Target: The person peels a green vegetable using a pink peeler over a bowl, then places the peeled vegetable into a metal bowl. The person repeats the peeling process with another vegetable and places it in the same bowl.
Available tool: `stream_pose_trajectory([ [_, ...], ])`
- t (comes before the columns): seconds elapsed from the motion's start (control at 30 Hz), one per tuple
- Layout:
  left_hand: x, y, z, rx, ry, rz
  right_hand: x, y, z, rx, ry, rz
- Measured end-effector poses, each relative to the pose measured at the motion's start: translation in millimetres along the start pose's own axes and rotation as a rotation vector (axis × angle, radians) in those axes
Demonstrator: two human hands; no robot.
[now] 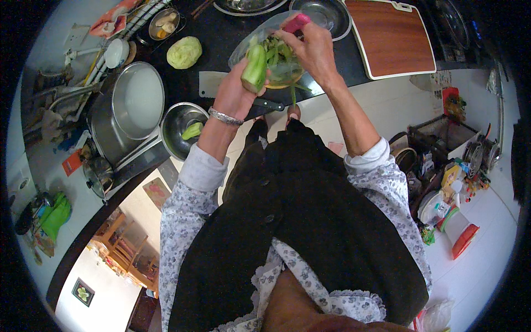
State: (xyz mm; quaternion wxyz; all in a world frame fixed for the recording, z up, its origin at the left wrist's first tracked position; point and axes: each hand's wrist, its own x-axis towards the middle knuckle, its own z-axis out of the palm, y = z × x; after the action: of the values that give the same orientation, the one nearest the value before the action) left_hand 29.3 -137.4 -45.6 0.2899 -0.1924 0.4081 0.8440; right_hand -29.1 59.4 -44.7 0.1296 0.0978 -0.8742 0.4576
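My left hand (pixel 236 89) grips a thick green vegetable stem (pixel 254 68), its pale cut end towards me. In my right hand (pixel 313 52) is a small tool with a pink handle (pixel 297 23); its working end is hidden by the fingers. Both hands are above a clear plastic bag (pixel 238 52) that holds green peelings (pixel 278 52). One thin green strip (pixel 294 95) hangs over the counter's front edge. Partly under my left hand lies a kitchen knife with a broad blade (pixel 209 83) and a black riveted handle (pixel 269 104).
Left of my hands are a pale green round vegetable (pixel 184 52), a metal pan (pixel 166 139) with a green piece (pixel 192 130) inside, and a large metal basin (pixel 118 103) by the sink. A wooden-faced cutting board (pixel 394 37) and a metal bowl (pixel 342 20) are at the right.
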Motion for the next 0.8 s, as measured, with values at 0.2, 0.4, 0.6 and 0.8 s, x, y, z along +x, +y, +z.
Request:
stream_pose_trajectory([
  [0.2, -4, -1, 27, 0.013, 0.167, 0.080, -5, -43, -23, 0.571, -0.109, 0.234],
  [0.4, -4, -2, 28, 0.088, 0.165, 0.101, 3, -6, -11, 0.478, -0.126, 0.315],
  [0.6, -9, 5, 9, -0.024, -0.055, 0.049, -1, -20, -19, 0.369, -0.001, 0.212],
  [0.8, 0, -1, 17, 0.026, 0.071, -0.013, -12, -46, -27, 0.596, -0.094, 0.307],
])
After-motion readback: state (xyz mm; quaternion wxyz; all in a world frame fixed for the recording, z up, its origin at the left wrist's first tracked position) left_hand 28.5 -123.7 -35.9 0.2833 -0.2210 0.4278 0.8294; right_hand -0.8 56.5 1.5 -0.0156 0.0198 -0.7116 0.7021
